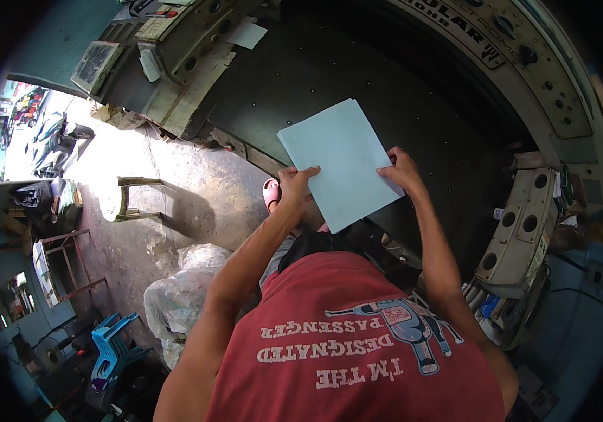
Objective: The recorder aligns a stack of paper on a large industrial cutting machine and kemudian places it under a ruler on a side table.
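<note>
A stack of pale blue-white paper sheets (343, 165) is held out in front of me, over the near edge of a dark machine table (301, 77). Its far edges are slightly fanned, so more than one sheet shows. My left hand (294, 186) grips the left edge, thumb on top and fingers underneath. On the right edge, my right hand (403, 172) pinches the stack the same way, thumb lying on the top sheet. The fingers beneath the paper are mostly hidden.
The machine's control panel (554, 77) curves along the right. A side block with round holes (519, 225) stands near my right arm. At left are a stool (136, 199) on the concrete floor, a plastic-wrapped bundle (189, 288) and a blue plastic chair (110, 348). A loose paper (248, 35) lies at the far left.
</note>
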Demonstrator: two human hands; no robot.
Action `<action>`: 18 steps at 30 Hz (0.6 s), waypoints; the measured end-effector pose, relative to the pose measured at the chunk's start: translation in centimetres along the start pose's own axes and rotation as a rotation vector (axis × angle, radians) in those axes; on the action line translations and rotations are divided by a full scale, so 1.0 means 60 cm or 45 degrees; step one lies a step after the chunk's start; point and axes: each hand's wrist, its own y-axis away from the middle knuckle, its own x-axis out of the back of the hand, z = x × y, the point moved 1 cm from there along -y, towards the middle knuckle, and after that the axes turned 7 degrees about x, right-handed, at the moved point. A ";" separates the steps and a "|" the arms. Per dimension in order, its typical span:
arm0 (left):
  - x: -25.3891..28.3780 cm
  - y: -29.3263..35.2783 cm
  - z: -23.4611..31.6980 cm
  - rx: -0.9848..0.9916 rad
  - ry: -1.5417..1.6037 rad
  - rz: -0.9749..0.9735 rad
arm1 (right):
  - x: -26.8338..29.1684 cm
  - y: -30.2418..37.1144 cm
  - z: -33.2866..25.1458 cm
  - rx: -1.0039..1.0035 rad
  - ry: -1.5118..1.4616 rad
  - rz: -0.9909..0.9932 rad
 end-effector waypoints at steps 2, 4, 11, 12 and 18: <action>0.016 -0.019 0.004 -0.015 -0.080 -0.029 | -0.023 0.008 -0.011 -0.052 -0.005 0.040; 0.049 -0.029 0.019 0.036 0.057 -0.143 | -0.065 0.018 -0.036 -0.054 -0.018 -0.009; 0.010 -0.057 0.046 -0.806 -1.011 0.159 | -0.043 0.010 -0.017 0.356 0.569 0.421; -0.008 -0.045 0.061 -0.860 -1.042 0.038 | -0.014 -0.014 0.006 0.528 0.414 0.428; -0.049 0.032 0.166 -1.171 -1.369 -0.356 | 0.055 -0.112 -0.053 0.783 -0.160 -0.105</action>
